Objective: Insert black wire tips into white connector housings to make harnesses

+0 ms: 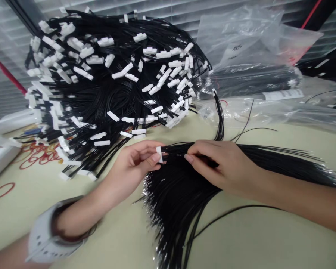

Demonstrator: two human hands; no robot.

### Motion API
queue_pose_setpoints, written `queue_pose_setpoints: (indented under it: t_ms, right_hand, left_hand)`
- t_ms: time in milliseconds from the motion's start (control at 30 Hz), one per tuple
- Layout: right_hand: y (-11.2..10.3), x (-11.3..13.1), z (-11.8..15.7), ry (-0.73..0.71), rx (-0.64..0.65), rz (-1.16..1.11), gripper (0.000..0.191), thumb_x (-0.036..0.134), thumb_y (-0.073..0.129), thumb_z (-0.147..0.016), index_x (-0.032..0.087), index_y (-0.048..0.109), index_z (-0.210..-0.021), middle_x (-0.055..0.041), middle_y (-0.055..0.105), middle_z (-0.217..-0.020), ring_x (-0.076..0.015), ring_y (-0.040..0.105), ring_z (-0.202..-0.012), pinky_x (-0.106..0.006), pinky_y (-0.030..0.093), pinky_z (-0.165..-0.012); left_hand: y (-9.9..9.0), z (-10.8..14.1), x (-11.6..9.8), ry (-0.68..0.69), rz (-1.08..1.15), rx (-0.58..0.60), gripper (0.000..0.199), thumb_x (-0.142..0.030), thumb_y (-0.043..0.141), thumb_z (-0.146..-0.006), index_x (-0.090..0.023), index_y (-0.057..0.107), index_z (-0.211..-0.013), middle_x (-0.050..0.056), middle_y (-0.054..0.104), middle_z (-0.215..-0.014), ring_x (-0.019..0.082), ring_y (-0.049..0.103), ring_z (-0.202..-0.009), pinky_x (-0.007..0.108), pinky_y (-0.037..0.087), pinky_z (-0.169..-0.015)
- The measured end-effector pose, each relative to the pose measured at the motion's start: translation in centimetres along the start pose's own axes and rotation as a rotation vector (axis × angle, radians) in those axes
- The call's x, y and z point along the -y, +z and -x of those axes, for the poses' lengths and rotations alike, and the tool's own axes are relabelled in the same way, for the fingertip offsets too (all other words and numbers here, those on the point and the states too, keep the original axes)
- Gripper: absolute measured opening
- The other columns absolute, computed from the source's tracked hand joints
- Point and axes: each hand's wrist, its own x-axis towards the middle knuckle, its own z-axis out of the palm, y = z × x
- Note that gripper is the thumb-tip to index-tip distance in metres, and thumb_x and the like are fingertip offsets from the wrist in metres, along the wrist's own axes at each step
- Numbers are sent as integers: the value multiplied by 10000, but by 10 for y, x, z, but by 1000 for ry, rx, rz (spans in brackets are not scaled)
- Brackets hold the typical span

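Note:
My left hand pinches a small white plastic connector between thumb and fingers, with black wires running from it to the right. My right hand holds those thin black wires between thumb and forefinger, a short way along from the connector. Under and beyond the hands, a large fanned bundle of black wires spreads across the table, its bare ends glinting. A heap of black wires ending in white connectors lies just beyond my left hand.
Clear plastic bags holding coiled black wire lie at the back right. Loose red rubber bands and a white box sit at the left of the cream table. A white band circles my left wrist. Window blinds stand behind.

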Motion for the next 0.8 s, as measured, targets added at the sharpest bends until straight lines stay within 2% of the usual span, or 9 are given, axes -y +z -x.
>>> queue_pose_setpoints:
  t_ms: [233, 667, 800]
  right_hand:
    - [1, -2, 1, -15, 2, -5, 134, 219, 454, -822, 155, 542, -744, 42, 512, -577, -43, 381, -475, -182, 279, -468]
    - [-1, 1, 1, -80, -32, -62, 121, 178, 470, -812, 133, 538, -721, 51, 460, -552, -22, 365, -468, -165, 287, -465]
    - [-2, 2, 2, -55, -43, -63, 109, 166, 481, -798, 136, 526, -703, 61, 440, -526, -19, 339, -448, -163, 274, -447]
  left_hand:
    - [0, 0, 2, 49, -7, 11, 131, -123, 621, -740, -189, 658, -847, -35, 641, -689, 65, 591, -638, 126, 518, -597]
    - [1, 3, 0, 28, -68, 36, 140, -109, 601, -762, -164, 652, -880, -29, 650, -705, 46, 577, -634, 78, 487, -578]
    - [1, 2, -1, 20, -47, 41, 128, -102, 589, -771, -159, 648, -869, -28, 659, -716, 46, 581, -635, 78, 490, -572]
